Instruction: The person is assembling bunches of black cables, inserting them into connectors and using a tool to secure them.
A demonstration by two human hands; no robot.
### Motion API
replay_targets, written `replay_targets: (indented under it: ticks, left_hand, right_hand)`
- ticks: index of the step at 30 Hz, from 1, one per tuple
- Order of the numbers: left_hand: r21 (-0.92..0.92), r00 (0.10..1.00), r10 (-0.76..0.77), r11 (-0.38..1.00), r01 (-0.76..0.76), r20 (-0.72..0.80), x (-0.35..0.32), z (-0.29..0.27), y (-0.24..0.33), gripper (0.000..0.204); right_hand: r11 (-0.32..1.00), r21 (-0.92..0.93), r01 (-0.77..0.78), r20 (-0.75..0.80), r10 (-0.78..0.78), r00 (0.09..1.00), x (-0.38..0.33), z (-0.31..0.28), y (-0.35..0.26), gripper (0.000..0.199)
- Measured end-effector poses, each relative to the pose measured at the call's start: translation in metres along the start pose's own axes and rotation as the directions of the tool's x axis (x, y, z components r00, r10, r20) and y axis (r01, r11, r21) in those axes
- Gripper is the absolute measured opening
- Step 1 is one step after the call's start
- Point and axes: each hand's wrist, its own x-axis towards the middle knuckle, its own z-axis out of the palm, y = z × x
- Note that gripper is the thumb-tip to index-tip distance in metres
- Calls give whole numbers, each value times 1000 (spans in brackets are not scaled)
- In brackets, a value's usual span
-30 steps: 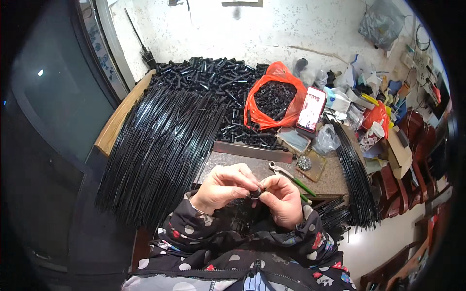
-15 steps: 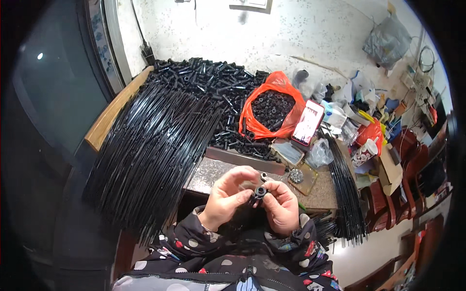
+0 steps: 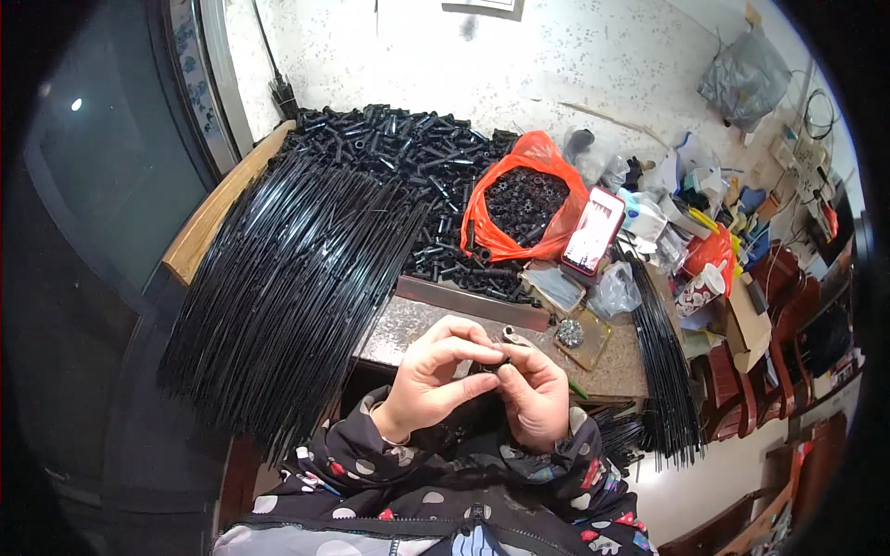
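Observation:
Above the near edge of the speckled table (image 3: 399,335), my two hands meet at a small black tubular fitting (image 3: 496,365). My left hand (image 3: 434,375) pinches it from the left, thumb below and fingertips on top. From the other side my right hand (image 3: 536,397) grips it between thumb and fingers. Most of the fitting is hidden behind the fingertips. Just beyond the right fingers lies a small metal piece (image 3: 510,334). A round cluster of small silvery pieces (image 3: 569,334) sits on a flat yellowish tray (image 3: 593,347) to the right.
Long black rods (image 3: 297,278) cover the left side. Behind a metal strip (image 3: 473,303) is a heap of black tubular parts (image 3: 380,139). An orange-red bag (image 3: 533,144) holds black toothed parts (image 3: 524,204). A phone (image 3: 593,232) leans beside it; more rods (image 3: 663,371) lie right.
My left fingers have come down and closed over the top of the fitting, whose round opening was showing before. The view has shifted slightly.

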Motion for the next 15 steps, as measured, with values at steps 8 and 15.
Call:
replay_targets:
  ticks: [8, 15]
  left_hand:
    - [432, 884, 306, 891, -136, -354, 0, 17, -2, 41]
    - [700, 872, 462, 677, -228, -163, -7, 24, 2, 22]
  right_hand:
    - [997, -8, 81, 18, -81, 997, -2, -1, -3, 27]
    - [989, 16, 146, -34, -146, 989, 0, 1, 8, 29]
